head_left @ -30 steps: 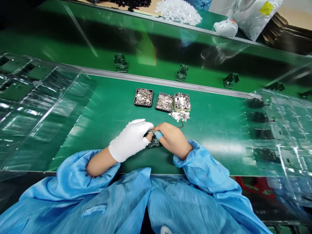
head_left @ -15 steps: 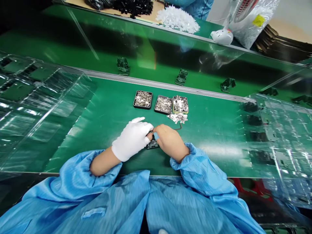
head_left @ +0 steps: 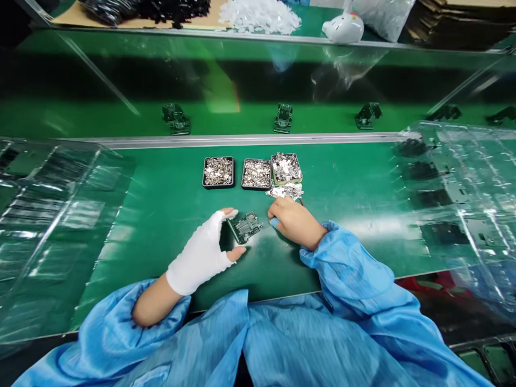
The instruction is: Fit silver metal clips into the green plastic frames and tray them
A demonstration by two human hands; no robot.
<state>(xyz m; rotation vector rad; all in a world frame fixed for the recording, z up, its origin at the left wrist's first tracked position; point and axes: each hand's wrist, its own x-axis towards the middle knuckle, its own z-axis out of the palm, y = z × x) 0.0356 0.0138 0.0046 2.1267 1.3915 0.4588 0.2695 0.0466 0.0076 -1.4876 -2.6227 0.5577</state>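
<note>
A dark green part with fine raised detail, like a small circuit board assembly [head_left: 245,228], lies tilted on the green table. My left hand [head_left: 201,252], in a white glove with bare fingertips, is spread around its left side. The fingers are close to its upper left corner, and the thumb is apart below it. To the right, my right hand [head_left: 292,220] is bare except for a blue cover at the thumb. Its fingers are curled just below a loose pile of silver metal pieces [head_left: 287,190]. A thin dark rod end [head_left: 301,201] shows behind it; what the fingers hold is hidden.
Three small trays of metal pieces, left [head_left: 218,172], middle [head_left: 257,174] and right [head_left: 286,167], stand beyond my hands. Clear plastic trays flank both sides [head_left: 60,215], [head_left: 463,188]. Several similar green parts [head_left: 283,118] sit behind a metal rail [head_left: 242,141]. White pieces [head_left: 258,16] are heaped above.
My hands have parted. The left has opened from the green part and moved left; the right has gone right, toward the silver pile. The view has tilted and shifted.
</note>
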